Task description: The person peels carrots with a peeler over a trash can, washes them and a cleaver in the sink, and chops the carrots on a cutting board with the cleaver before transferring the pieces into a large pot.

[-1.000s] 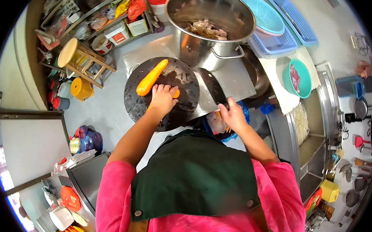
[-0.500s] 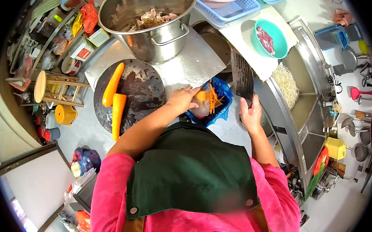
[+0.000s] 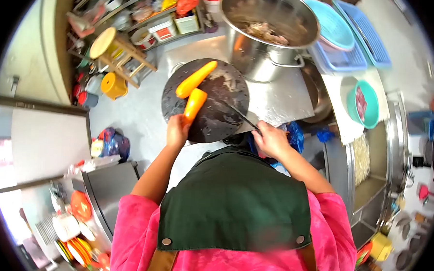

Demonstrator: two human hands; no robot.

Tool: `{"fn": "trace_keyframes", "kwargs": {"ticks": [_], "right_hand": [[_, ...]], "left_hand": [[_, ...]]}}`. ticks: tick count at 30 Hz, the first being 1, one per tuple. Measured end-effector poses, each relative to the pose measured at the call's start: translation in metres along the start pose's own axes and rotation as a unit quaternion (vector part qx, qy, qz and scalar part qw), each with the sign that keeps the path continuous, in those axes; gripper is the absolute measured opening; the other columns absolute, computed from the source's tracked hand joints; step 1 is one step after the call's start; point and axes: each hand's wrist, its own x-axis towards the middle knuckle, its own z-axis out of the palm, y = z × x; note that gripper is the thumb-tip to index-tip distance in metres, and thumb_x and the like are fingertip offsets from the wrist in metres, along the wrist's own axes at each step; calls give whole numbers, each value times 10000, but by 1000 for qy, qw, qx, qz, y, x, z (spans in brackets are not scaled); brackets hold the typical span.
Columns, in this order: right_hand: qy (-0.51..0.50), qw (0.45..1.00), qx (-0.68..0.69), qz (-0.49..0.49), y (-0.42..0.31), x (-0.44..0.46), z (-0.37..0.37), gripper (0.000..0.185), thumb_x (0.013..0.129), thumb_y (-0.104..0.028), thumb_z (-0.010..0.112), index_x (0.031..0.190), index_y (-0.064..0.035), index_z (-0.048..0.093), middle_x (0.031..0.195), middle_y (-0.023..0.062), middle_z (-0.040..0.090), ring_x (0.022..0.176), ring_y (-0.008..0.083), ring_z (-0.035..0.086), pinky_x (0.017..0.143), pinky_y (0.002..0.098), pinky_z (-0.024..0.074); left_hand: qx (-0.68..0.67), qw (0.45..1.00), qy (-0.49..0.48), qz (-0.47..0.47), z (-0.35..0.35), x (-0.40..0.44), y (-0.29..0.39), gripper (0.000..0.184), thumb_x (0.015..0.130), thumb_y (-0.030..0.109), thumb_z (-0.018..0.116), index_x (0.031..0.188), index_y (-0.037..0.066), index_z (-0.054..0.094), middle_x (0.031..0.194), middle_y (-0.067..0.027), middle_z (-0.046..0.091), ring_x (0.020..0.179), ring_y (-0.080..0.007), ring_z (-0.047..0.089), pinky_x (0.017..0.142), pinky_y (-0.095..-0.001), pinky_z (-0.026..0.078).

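My left hand (image 3: 178, 130) is closed on the near end of a peeled carrot (image 3: 195, 104) at the front left of the round, dark chopping board (image 3: 215, 125). Beyond it a second carrot (image 3: 196, 79) lies on the board, nearly touching the first. My right hand (image 3: 272, 142) grips the handle of a cleaver (image 3: 238, 111). Its blade, seen almost edge-on, reaches left over the board, apart from both carrots. Whether the blade touches the board I cannot tell. Under my right forearm a blue bag (image 3: 295, 136) shows in part.
A big steel pot (image 3: 261, 55) with meat stands behind the board on a metal sheet (image 3: 286, 102). To the right are a turquoise bowl (image 3: 368, 106) of meat, blue baskets (image 3: 339, 57) and a sink (image 3: 378, 166) holding pale strands. A wooden stool (image 3: 126, 59) stands left.
My left hand has moved from the bag of peelings to the near carrot and closed on it. My right hand has brought the cleaver left over the board, turning its blade edge-on. The view has swung left.
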Motion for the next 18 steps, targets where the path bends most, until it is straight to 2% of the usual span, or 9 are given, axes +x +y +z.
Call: {"fn": "trace_keyframes", "kwargs": {"ticks": [1,3,5,9,11,14,17,18], "right_hand": [[-23,999,-12,-23,-16,14,2,242,841,-269,493,886,-37,445,805,192,585,769,357,586,647,447,465],[-88,995,-19,-51,-45,40,5,239,851,-256,472,902,-26,439,850,194,585,796,357,583,678,446,465],[-106,990,-29,-87,-63,55,11,230,853,-241,461,924,-23,445,855,202,583,793,365,585,678,446,468],[-166,972,-116,-118,-71,76,21,188,835,-183,444,909,-10,459,859,210,595,794,364,598,676,438,483],[-199,964,-143,-101,-81,86,13,165,819,-147,439,897,-5,466,838,207,609,781,354,608,670,429,489],[-243,954,-158,-77,-110,99,-3,153,805,-122,431,880,1,484,844,211,614,787,347,610,677,432,484],[-231,955,-155,-100,-103,116,25,159,805,-118,426,895,-1,484,849,211,612,806,344,607,696,436,478],[-240,956,-149,-81,-104,120,34,174,814,-133,413,912,-5,478,856,213,609,823,356,598,715,451,466]], "left_hand": [[33,999,-13,21,-1,3,9,373,664,97,698,981,7,526,903,-185,552,815,-323,553,728,-370,456],[2,1000,-9,1,3,2,21,317,672,105,714,920,-13,555,862,-172,575,752,-284,584,679,-354,478],[-47,999,7,-21,9,-2,28,373,622,139,764,893,-7,554,847,-166,573,732,-288,585,671,-355,479],[-21,999,45,19,20,-14,19,418,569,115,788,884,9,535,834,-169,541,765,-326,547,684,-362,455],[-38,998,43,12,22,-17,20,414,594,81,739,913,14,483,889,-198,516,827,-376,507,745,-411,420],[-17,1000,21,7,12,-17,26,401,609,79,721,916,10,473,890,-195,504,843,-375,498,755,-414,415],[-3,1000,-12,-16,15,-15,33,382,620,87,710,903,1,469,883,-190,497,860,-375,490,768,-412,413],[-3,999,-3,-34,15,-14,34,370,616,86,716,894,1,488,880,-189,504,856,-371,495,762,-408,414]]}}
